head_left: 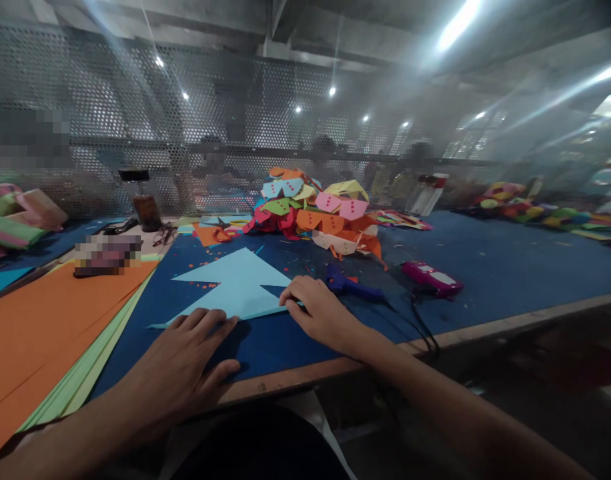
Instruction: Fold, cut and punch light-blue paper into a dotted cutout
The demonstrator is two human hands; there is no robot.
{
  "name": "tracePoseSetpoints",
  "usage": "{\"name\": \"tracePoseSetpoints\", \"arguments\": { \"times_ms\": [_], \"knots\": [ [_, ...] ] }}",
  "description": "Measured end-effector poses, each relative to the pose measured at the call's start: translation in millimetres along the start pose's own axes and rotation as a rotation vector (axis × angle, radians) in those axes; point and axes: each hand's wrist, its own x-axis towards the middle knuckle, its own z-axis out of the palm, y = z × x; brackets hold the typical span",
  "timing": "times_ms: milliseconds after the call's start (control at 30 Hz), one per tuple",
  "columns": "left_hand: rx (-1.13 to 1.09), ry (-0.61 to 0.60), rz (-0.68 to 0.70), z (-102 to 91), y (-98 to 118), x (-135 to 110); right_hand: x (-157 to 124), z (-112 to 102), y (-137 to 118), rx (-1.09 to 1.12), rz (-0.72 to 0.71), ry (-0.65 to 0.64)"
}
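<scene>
A light blue sheet of paper (238,283) lies on the blue tabletop, folded or cut into a shape with a pointed top and notched sides. My left hand (198,340) rests at its lower left edge, fingers stretched out and thumb apart. At the right corner of the sheet, my right hand (318,310) has its fingers bent over the paper, with the thumb close to the index finger at the edge. A blue glue gun (355,285) with a cord lies just beyond my right hand.
Cut paper masks (330,213) are heaped behind the sheet, with orange-handled scissors (223,235) beside them. A magenta device (432,278) lies on the right. Orange paper sheets (60,313) cover the left side, near a dark-capped jar (146,203). Perforated metal screen (235,100) stands behind.
</scene>
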Motion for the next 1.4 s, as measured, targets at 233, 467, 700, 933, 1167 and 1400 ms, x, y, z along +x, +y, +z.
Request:
{"name": "tracePoseSetpoints", "arguments": {
  "times_ms": [233, 467, 700, 933, 1167, 1400],
  "knots": [
    [-0.018, -0.006, -0.002, -1.6, 1.1, 0.7, 27.0, 11.6, -20.2, 0.045, -0.038, -0.085],
    [-0.02, -0.011, 0.003, -1.7, 1.7, -0.4, 43.2, 23.9, -30.7, 0.097, 0.017, -0.144],
    [-0.009, 0.0, -0.005, 0.0, 1.0, -1.1, 44.8, 27.0, -37.0, 0.122, 0.012, -0.147],
    [0.003, 0.013, -0.005, -0.7, 2.9, -1.1, 47.3, 28.5, -40.2, 0.099, 0.041, -0.14],
    [-0.011, 0.012, -0.029, -3.4, 5.7, -0.2, 49.0, 29.9, -40.3, 0.107, 0.065, -0.179],
    [-0.039, -0.013, -0.03, -8.3, 7.8, 1.0, 47.1, 31.4, -41.3, 0.07, 0.066, -0.158]
  ]
}}
